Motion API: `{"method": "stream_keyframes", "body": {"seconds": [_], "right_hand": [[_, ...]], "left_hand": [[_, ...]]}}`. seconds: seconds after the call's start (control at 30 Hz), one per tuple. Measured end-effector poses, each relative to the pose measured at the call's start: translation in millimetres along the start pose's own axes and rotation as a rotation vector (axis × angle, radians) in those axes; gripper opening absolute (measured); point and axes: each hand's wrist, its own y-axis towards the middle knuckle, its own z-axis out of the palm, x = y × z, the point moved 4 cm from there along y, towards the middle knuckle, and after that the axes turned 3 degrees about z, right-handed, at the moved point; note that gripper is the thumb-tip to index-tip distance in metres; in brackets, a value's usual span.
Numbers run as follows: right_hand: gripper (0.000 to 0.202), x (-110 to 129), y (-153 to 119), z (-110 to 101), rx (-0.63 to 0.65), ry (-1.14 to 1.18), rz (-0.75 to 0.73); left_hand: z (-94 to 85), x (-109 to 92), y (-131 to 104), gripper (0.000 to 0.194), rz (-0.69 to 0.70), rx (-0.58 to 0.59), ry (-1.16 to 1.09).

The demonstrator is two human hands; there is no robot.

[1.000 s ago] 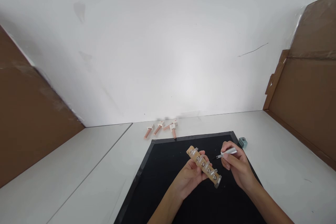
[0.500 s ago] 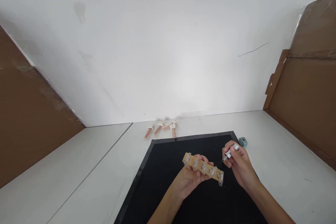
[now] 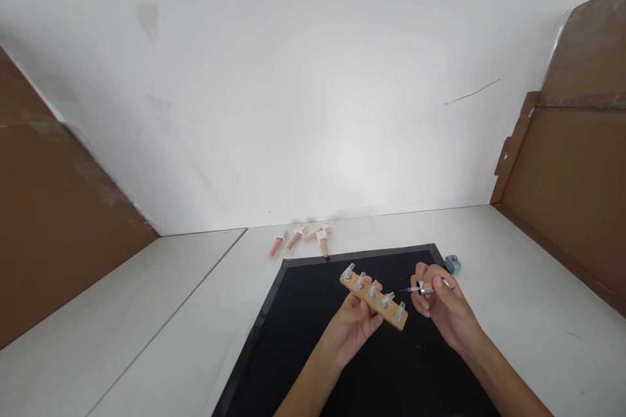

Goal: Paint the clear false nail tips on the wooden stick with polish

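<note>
Cardboard (image 3: 73,215) is standing along the left, bordering the desk (image 3: 195,313), which is offering wide room for moving there. Four pink-and-white pieces (image 3: 295,240) are lying on the far side, between the wall (image 3: 313,78) and the black mat (image 3: 293,332). Above the mat, the left hand (image 3: 359,326) is grasping a wooden strip (image 3: 377,305) near its middle from below; it is slanting down rightward, carrying five see-through tips (image 3: 400,311). The strip is seeming light and stiff, the tips thin and probably easily knocked loose, so its bare wooden edges are looking like the safest hold. The right hand (image 3: 443,303) is pinching a small brush (image 3: 421,287) by its silvery handle, the bristles pointing left, apart from the strip. Farther right, a teal bottle (image 3: 453,266) is resting just beside the mat's edge, and a cardboard panel (image 3: 577,176) is bounding the desk.
</note>
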Motion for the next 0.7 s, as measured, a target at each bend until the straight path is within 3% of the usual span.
{"method": "stream_keyframes", "body": {"seconds": [0.17,0.7], "right_hand": [[0.020,-1.0,0.2,-2.5,-0.074,-0.071,0.048],[0.017,-1.6,1.0,2.9,0.069,-0.148,0.032]], "left_hand": [[-5.0,0.3,2.7,0.032,0.018,-0.017,0.009],[0.7,-1.1,4.9,0.027,0.028,0.027,-0.063]]}}
